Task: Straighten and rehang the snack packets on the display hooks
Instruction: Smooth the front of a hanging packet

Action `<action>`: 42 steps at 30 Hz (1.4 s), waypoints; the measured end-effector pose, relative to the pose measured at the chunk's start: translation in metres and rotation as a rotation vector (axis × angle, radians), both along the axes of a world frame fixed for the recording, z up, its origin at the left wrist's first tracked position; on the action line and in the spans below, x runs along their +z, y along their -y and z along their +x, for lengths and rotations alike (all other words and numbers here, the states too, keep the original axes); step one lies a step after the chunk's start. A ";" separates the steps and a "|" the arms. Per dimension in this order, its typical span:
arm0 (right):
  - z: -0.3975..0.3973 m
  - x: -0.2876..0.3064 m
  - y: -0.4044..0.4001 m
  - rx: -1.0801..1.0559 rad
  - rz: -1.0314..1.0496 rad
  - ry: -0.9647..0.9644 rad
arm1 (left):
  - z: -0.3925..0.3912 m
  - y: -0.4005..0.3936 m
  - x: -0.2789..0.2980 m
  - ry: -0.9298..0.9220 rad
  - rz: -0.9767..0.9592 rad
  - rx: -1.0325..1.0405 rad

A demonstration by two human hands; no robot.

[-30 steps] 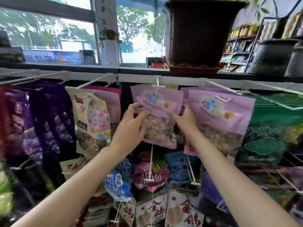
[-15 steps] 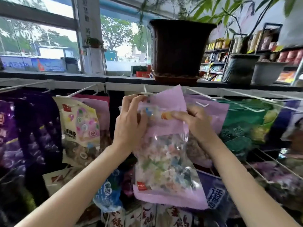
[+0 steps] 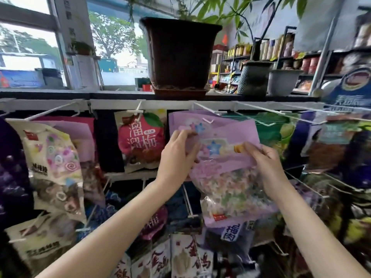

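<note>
A dark plant pot (image 3: 180, 55) stands on the shelf (image 3: 60, 95) at 12 o'clock, above the white rail of display hooks. On the hook (image 3: 138, 109) at 11 o'clock from the hands hangs a red plum packet (image 3: 140, 140). At 9 o'clock there is a cream candy packet (image 3: 54, 167), and at 3 o'clock a green packet (image 3: 275, 131). The nearest hook (image 3: 202, 113), at 12 o'clock from the hands, already carries another lilac packet (image 3: 180, 121), and this one lies directly behind the packet in the hands.

The left hand (image 3: 176, 155) has its grip closed on the upper left edge of the lilac candy packet (image 3: 224, 177), with the fingers curled around it. The right hand (image 3: 267, 165) pinches the upper right edge, next to the orange mark. The packet is off any hook and tilts a little, in front of the rack.

Compared with half a second before, the packet was carried to the right, and the red plum packet is now uncovered.
</note>
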State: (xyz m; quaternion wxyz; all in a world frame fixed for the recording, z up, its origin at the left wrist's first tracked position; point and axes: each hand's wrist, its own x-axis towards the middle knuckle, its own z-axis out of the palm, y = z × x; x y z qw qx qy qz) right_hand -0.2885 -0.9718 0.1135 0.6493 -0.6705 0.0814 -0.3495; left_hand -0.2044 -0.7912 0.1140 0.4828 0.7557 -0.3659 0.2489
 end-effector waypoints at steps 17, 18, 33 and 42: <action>0.026 0.015 -0.004 0.025 0.032 0.021 | 0.008 0.040 0.048 -0.015 -0.145 -0.042; 0.027 0.014 -0.002 0.028 0.041 0.014 | 0.009 0.042 0.046 0.022 -0.117 -0.034; 0.064 -0.011 -0.014 -0.312 -1.305 -0.487 | 0.071 0.005 -0.015 0.521 0.875 0.198; 0.075 -0.042 -0.096 -0.171 -1.143 0.197 | 0.058 -0.068 -0.037 0.300 0.545 0.307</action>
